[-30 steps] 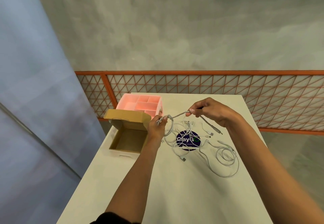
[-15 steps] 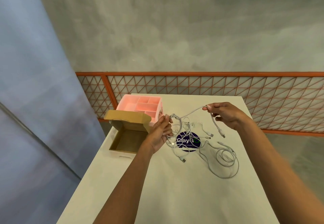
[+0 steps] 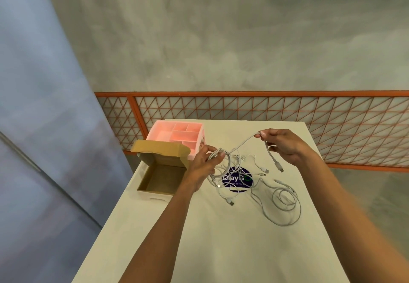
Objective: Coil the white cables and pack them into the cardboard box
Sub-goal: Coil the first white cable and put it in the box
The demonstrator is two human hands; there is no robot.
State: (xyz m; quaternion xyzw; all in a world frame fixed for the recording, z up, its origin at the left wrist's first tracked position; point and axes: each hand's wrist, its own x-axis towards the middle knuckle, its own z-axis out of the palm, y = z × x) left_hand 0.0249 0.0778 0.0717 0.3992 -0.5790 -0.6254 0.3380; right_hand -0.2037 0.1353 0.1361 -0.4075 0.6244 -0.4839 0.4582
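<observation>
White cable (image 3: 241,145), left hand (image 3: 204,163), right hand (image 3: 283,145) pinching

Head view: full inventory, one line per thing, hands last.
table: 1, off-white, fills the lower centre
cardboard box: 1, brown, open, table's left edge
organizer tray: 1, pink, divided, behind the box
sticker: 1, dark blue, round, on the table under the loose cables
held cable: 1, white, strung between both hands
loose cables: several, white, exact count unclear, lying right of the box
railing: 1, orange lattice, beyond the table
left hand: gripping the coiled loops
right hand: pinching the cable, plug end dangling
</observation>
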